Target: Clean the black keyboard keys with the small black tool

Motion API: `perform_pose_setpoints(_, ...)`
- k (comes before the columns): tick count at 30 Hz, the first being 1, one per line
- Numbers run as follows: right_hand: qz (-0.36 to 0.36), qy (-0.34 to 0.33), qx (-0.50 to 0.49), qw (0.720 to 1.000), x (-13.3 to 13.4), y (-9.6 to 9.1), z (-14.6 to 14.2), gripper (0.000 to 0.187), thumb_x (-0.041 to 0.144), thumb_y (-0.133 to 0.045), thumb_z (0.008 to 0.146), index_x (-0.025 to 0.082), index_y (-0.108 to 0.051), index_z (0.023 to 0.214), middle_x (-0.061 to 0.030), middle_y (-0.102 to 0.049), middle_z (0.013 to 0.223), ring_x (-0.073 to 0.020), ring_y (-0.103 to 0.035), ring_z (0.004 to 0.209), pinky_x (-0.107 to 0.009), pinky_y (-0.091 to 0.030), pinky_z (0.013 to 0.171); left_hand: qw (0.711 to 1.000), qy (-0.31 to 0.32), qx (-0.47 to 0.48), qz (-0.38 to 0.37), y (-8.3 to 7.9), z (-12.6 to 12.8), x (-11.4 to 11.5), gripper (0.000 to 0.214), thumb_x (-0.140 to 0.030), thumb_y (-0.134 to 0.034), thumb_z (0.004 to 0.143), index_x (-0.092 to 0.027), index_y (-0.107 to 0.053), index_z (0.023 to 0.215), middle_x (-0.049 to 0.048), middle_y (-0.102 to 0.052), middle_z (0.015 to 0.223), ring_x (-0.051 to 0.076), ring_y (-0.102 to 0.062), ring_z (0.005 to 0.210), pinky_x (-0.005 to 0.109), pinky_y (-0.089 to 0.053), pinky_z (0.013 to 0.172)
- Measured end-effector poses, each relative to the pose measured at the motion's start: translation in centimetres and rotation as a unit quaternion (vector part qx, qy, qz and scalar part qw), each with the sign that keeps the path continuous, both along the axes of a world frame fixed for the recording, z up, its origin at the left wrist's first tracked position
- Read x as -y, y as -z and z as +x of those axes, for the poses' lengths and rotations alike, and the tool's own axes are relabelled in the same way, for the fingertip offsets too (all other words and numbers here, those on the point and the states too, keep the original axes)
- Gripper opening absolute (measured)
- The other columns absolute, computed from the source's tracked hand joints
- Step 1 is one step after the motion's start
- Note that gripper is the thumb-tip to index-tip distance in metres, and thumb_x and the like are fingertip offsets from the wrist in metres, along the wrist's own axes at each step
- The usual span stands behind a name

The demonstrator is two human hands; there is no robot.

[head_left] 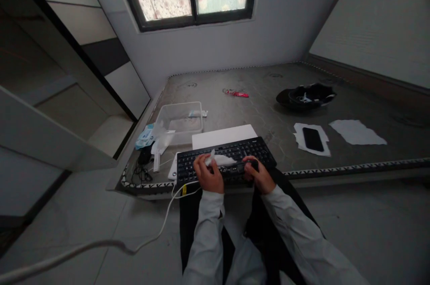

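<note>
A black keyboard [260,149] lies slantwise across my knees and the front edge of the mattress. Over its left half, the fingers of my left hand [210,176] are closed on a crumpled white tissue [224,160], which spreads across the keys. My right hand [262,176] is wrapped round a dark, elongated object [250,167] above the keyboard's front right part. Its kind is hard to make out against the black keys. Behind the keyboard lies a flat white sheet or board [225,136], partly covered by it.
A clear plastic box [179,138] stands at left, beside a blue-and-white packet [145,136] and dark cables [143,173]. A white cable [161,231] runs across the lower left. Rightward are a phone [312,139] on paper, another paper [358,131] and a black cap [304,97]. A red item [239,94] lies farther back.
</note>
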State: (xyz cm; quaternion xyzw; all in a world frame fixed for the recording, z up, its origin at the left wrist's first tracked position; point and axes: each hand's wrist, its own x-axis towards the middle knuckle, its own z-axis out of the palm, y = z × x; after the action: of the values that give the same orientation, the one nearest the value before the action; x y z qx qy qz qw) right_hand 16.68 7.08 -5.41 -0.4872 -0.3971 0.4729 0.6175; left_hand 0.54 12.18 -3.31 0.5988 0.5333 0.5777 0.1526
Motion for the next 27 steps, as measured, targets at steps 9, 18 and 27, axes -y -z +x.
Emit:
perform_pose_setpoints(9, 0.028, 0.025, -0.193, 0.98, -0.1, -1.0, 0.4, 0.038, 0.028, -0.074, 0.066, 0.02, -0.06, 0.1, -0.0023, -0.065, 0.082, -0.0042, -0.036, 0.042, -0.021, -0.036, 0.039, 0.974, -0.026, -0.225, 0.002, -0.3, -1.1, -0.4, 0.034, -0.019, -0.051, 0.081, -0.019, -0.057, 0.114, 0.0131, -0.048, 0.13, 0.028, -0.042, 0.121, 0.044, -0.035, 0.099)
perform_pose_setpoints(18, 0.028, 0.032, -0.323, 0.945, -0.4, -1.5, 0.1, 0.036, 0.053, -0.059, 0.078, 0.019, -0.064, 0.089, 0.0018, -0.061, 0.062, -0.0009, -0.016, 0.032, -0.017, -0.021, 0.028, 0.933, 0.209, -0.292, 0.008, 5.0, -1.1, 7.4, 0.03, -0.011, -0.048, 0.076, -0.024, -0.063, 0.099, 0.0053, -0.06, 0.096, 0.014, -0.06, 0.074, 0.024, -0.047, 0.065)
perform_pose_setpoints(27, 0.044, -0.094, -0.378, 0.92, 0.8, -2.9, -0.2, 0.044, 0.058, -0.044, 0.084, 0.018, -0.061, 0.077, 0.0043, -0.042, 0.041, -0.0044, -0.021, 0.029, -0.017, -0.02, 0.03, 0.826, 0.335, -0.44, -0.111, 5.3, -2.8, 7.9, 0.018, -0.024, -0.049, 0.077, -0.028, -0.063, 0.089, -0.001, -0.06, 0.105, 0.013, -0.059, 0.07, 0.025, -0.044, 0.06)
